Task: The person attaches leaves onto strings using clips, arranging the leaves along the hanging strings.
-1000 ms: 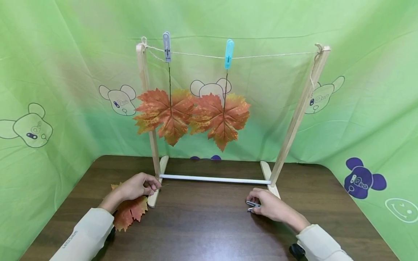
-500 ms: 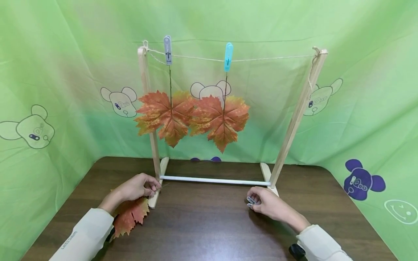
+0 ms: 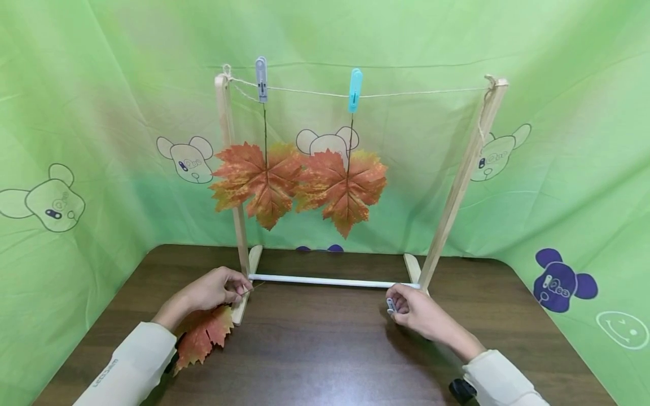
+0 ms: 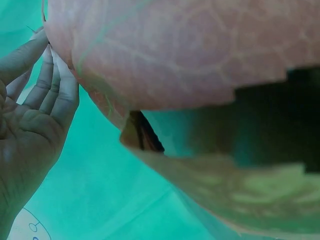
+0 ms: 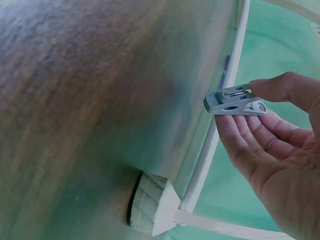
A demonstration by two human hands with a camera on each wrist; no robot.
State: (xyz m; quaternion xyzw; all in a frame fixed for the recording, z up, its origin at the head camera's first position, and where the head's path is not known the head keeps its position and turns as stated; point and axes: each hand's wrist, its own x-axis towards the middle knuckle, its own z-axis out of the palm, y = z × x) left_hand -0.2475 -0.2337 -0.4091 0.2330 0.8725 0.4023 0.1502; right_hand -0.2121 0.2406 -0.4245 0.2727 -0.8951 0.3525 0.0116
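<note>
My left hand [image 3: 215, 290] pinches the thin stem of an orange-red artificial maple leaf [image 3: 205, 338] beside the rack's left foot. That leaf hangs below the wrist and fills much of the left wrist view, where the left hand [image 4: 37, 105] shows at the edge. On the right, my right hand [image 3: 418, 310] holds a grey clothespin [image 3: 391, 305] between thumb and fingers, above the table near the rack's right foot. Seen in the right wrist view, the clothespin [image 5: 235, 100] lies across the fingertips with the thumb on its end.
A wooden rack [image 3: 459, 186] with a white crossbar [image 3: 330, 280] stands on the brown table [image 3: 315, 349]. From its string [image 3: 421, 92] hang two maple leaves, one by a grey clothespin [image 3: 261, 79], one by a blue clothespin [image 3: 355, 90]. Green printed cloth [image 3: 406, 34] surrounds the table.
My right hand has lifted slightly and turned the clothespin within its fingers. The left hand keeps hold of the stem, and its leaf has shifted a little. The view has tilted slightly.
</note>
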